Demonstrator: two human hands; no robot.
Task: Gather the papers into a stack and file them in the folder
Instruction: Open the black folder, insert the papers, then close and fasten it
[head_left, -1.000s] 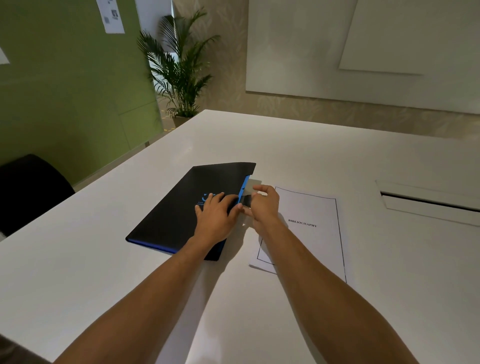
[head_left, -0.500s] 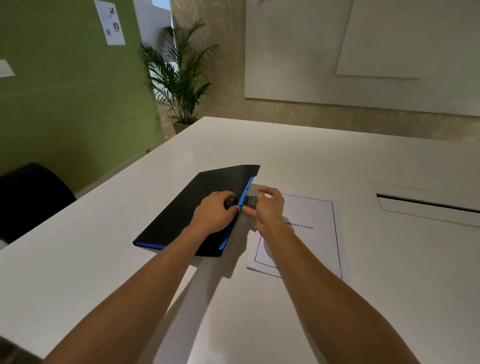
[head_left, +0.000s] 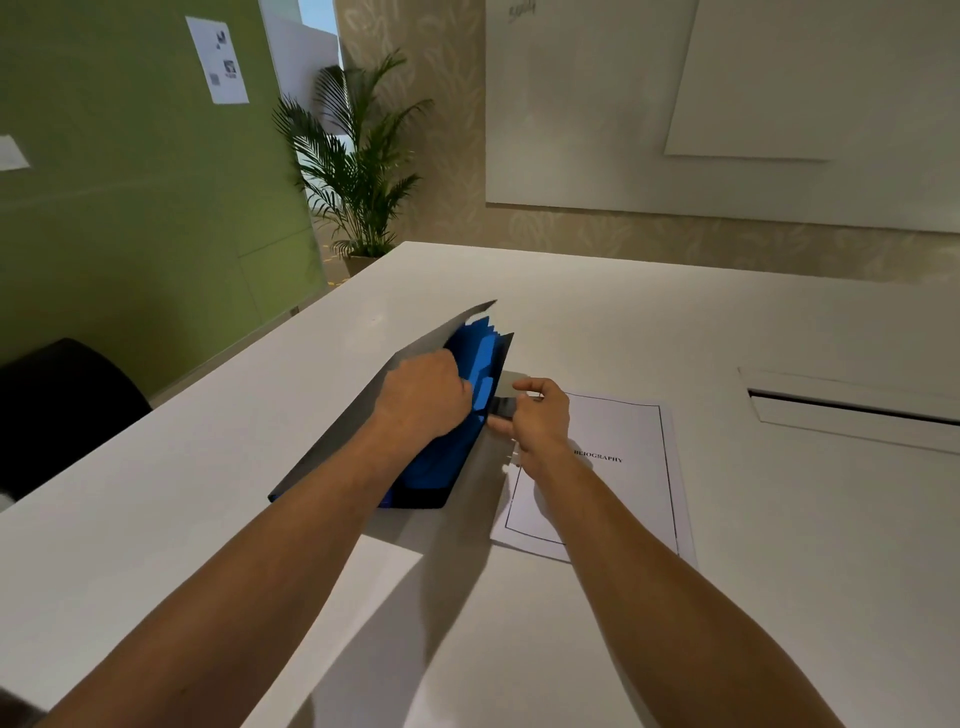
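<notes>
- Folder (head_left: 415, 467) lies on the table (head_left: 156, 519), cover raised, blue dividers (head_left: 475, 374) exposed.
- Left hand (head_left: 423, 397) grips the raised cover at its open edge, fingers curled round it.
- Right hand (head_left: 537, 421) pinches the closure flap (head_left: 506, 400) just right of the folder.
- Papers (head_left: 618, 467) lie stacked flat, immediately right of the folder, partly under the right forearm.
- Their long axis runs roughly parallel to the folder's open edge.
- Judgement: right hand is nearer the papers; insertion goes leftward into the dividers.
</notes>
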